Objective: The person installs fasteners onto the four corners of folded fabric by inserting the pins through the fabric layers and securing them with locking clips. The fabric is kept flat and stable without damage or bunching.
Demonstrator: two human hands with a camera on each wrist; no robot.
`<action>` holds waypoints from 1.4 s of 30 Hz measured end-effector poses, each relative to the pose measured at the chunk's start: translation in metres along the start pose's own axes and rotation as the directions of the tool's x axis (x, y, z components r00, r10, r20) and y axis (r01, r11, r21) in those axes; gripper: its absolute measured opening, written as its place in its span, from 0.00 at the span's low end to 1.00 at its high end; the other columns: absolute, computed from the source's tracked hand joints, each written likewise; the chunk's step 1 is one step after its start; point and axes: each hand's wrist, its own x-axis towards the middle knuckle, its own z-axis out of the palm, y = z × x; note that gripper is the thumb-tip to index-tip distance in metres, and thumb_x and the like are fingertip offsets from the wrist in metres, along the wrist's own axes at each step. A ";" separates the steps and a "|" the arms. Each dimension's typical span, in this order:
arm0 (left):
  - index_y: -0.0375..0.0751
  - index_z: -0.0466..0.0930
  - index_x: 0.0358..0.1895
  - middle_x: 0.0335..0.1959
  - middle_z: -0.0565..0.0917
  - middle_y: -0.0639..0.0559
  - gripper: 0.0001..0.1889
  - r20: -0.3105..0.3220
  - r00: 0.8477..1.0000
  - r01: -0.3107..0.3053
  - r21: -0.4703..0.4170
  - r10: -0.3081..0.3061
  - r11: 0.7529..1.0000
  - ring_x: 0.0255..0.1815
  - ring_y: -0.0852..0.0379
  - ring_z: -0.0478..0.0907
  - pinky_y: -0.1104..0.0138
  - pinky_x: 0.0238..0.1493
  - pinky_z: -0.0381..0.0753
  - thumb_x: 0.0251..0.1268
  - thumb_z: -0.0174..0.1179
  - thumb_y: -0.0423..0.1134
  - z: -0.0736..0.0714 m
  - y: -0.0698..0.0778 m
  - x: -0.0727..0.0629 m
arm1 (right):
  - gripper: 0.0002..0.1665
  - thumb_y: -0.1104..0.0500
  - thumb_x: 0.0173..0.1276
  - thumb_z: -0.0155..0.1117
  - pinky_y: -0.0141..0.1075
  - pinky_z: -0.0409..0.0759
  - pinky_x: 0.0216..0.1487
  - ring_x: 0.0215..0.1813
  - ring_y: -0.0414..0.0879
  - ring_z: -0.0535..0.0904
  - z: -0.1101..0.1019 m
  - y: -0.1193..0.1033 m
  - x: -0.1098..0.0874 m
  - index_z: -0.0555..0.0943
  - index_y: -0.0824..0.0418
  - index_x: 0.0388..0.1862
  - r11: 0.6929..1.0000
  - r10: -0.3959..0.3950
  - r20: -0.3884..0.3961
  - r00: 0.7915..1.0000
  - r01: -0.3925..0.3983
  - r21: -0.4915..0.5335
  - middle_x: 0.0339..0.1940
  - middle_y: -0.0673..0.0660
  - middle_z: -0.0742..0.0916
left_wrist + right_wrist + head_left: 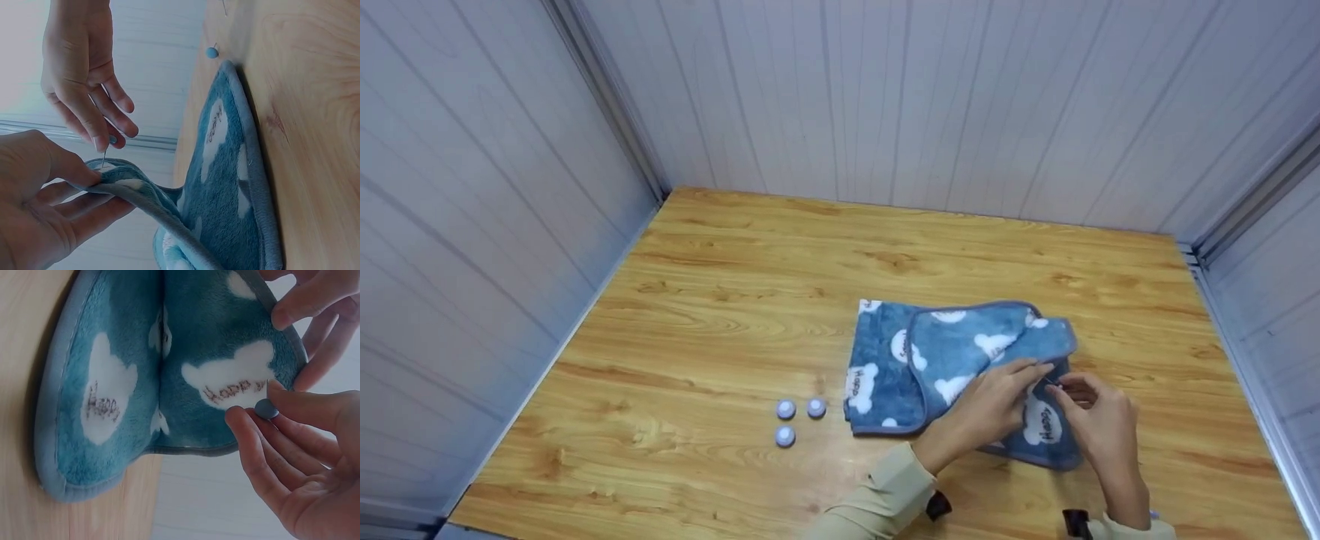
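A blue fleece blanket with white patches lettered "Happy" lies folded on the table. My left hand pinches its grey-bound edge and lifts a flap, thumb on one face and fingers on the other in the left wrist view. My right hand is right beside it, pinching a pin with a round blue head between thumb and fingers. The pin's thin shaft points at the raised flap, by a white patch near the edge. Whether its tip has entered the fabric I cannot tell.
Three pale lavender round caps sit on the wooden table, left of the blanket. Another blue-headed pin lies near a blanket corner in the left wrist view. White panel walls enclose the table's back and sides.
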 end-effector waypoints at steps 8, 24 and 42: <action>0.48 0.70 0.66 0.62 0.73 0.55 0.24 0.016 1.000 -0.016 0.007 0.016 1.000 0.58 0.62 0.73 0.76 0.54 0.70 0.67 0.51 0.29 0.003 0.000 -0.002 | 0.15 0.75 0.51 0.69 0.13 0.68 0.31 0.32 0.58 0.84 0.009 0.000 0.001 0.80 0.71 0.39 0.995 -0.089 -0.051 0.995 0.091 0.041 0.30 0.66 0.87; 0.49 0.68 0.67 0.66 0.69 0.56 0.30 0.125 0.991 -0.045 0.040 0.040 0.998 0.58 0.63 0.73 0.81 0.43 0.71 0.60 0.53 0.25 0.006 0.006 -0.005 | 0.18 0.76 0.50 0.67 0.12 0.68 0.33 0.33 0.48 0.84 0.014 0.005 -0.002 0.82 0.70 0.43 0.990 -0.134 -0.019 0.991 0.135 0.030 0.33 0.65 0.87; 0.54 0.74 0.61 0.60 0.72 0.56 0.23 0.072 0.995 0.066 -0.002 -0.066 0.998 0.40 0.68 0.74 0.79 0.21 0.63 0.63 0.56 0.31 -0.024 0.000 -0.039 | 0.15 0.76 0.51 0.66 0.14 0.71 0.33 0.32 0.23 0.74 0.009 0.001 -0.003 0.81 0.69 0.39 0.996 -0.036 -0.008 0.999 0.037 0.083 0.35 0.66 0.86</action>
